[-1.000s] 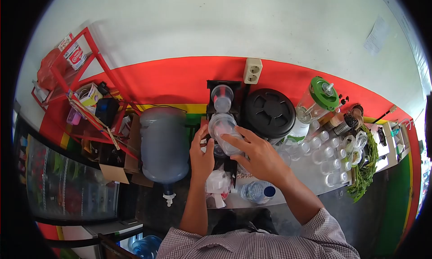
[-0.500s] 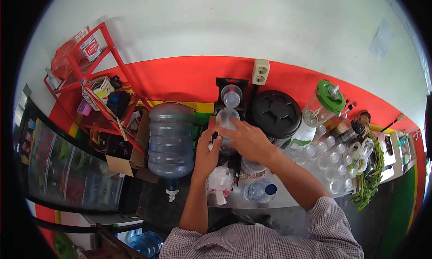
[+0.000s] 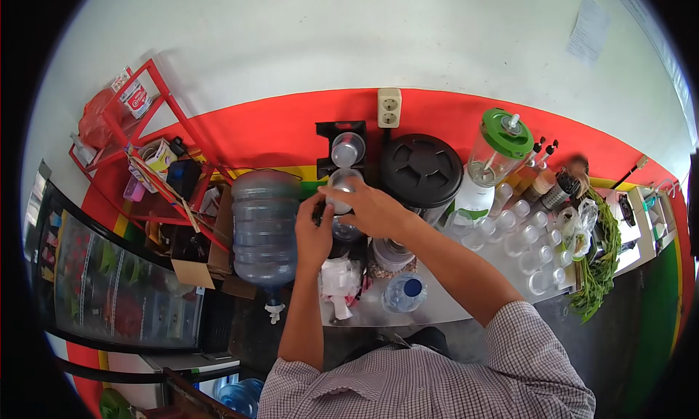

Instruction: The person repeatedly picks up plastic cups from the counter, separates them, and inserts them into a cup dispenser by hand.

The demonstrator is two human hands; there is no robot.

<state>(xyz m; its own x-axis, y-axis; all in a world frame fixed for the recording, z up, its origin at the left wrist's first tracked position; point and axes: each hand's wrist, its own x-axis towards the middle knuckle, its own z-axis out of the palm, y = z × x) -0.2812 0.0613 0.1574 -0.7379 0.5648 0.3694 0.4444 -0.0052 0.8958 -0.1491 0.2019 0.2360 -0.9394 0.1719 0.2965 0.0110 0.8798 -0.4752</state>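
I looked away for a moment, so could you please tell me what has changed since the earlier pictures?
The right hand has moved leftward, closer to the left hand, with the clear plastic cup still between them. No new grasp or release is visible. The blender and large water jug stayed put.

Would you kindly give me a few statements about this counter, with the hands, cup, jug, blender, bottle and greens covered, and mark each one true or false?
1. The left hand and right hand are both at a clear plastic cup. True.
2. The blender lid is red. False: it is green.
3. The large water jug is to the right of both hands. False: it is to their left.
4. The leafy greens are on the right side of the scene. True.
5. The small bottle is gripped in the left hand. False: it is on the table, apart from both hands.
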